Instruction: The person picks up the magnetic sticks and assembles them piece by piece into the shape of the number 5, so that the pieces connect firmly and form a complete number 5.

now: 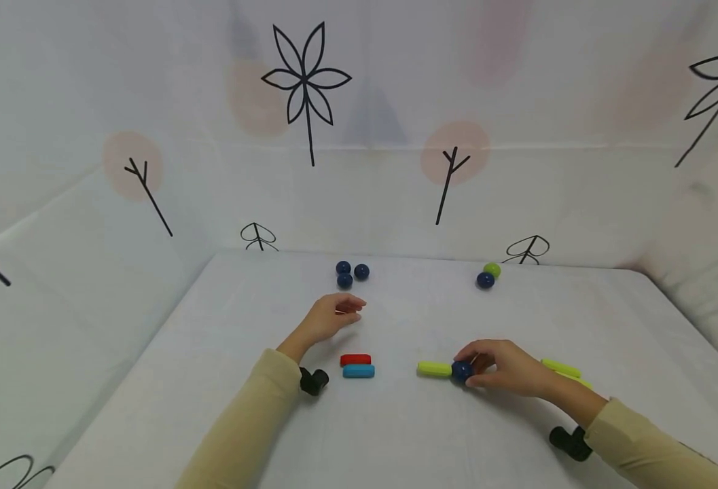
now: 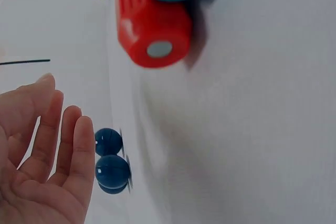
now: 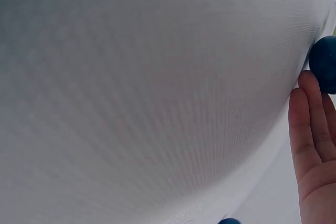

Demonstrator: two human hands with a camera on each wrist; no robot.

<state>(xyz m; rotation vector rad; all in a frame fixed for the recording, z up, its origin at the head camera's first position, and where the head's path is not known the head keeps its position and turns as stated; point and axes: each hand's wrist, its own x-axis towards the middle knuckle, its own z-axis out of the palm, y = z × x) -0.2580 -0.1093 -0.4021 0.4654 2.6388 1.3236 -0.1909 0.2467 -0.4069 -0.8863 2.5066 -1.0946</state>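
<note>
My right hand (image 1: 508, 367) pinches a dark blue ball (image 1: 461, 371) between thumb and fingers. The ball sits against the right end of a yellow-green rod (image 1: 435, 369) lying on the table. In the right wrist view, fingers (image 3: 304, 129) touch the ball at the image edge. My left hand (image 1: 328, 318) is held over the table with relaxed fingers and nothing in it. Nearest to it lie a red rod (image 1: 355, 359) and a light blue rod (image 1: 359, 371), side by side. The left wrist view shows pale discs in these rods' ends.
Three dark blue balls (image 1: 361, 272) are grouped at the back, beyond the left hand. Farther right at the back, another dark blue ball (image 1: 485, 280) stands by a green ball (image 1: 492, 270). Yellow-green rods (image 1: 560, 368) lie partly behind my right wrist. White patterned cloth (image 1: 365, 197) encloses the table.
</note>
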